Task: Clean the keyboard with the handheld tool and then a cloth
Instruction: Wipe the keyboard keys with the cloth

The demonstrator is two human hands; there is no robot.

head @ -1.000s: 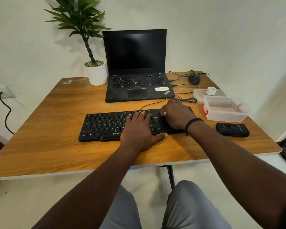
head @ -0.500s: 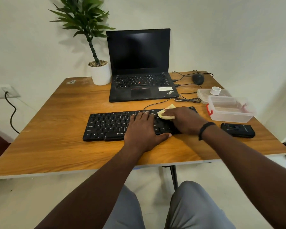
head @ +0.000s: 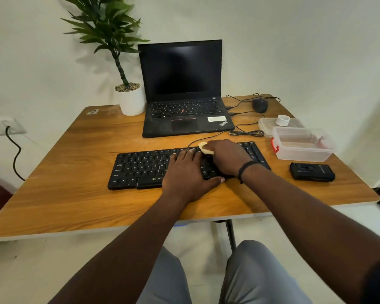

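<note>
Wooden bench point(head: 75, 194) against a pale wall carries the black keyboard point(head: 140, 167). Left hand point(head: 189, 174) rests flat on it; right hand point(head: 226, 156) grips a mostly hidden yellow cloth point(head: 205, 149) at its far edge.

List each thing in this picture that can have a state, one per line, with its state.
Black laptop: lid open, screen dark.
Clear plastic box: open, lid off.
Clear flat lid: lying behind the box.
Pale yellow cloth: held on the keys.
Left hand: flat on black keyboard.
Right hand: gripping cloth.
</note>
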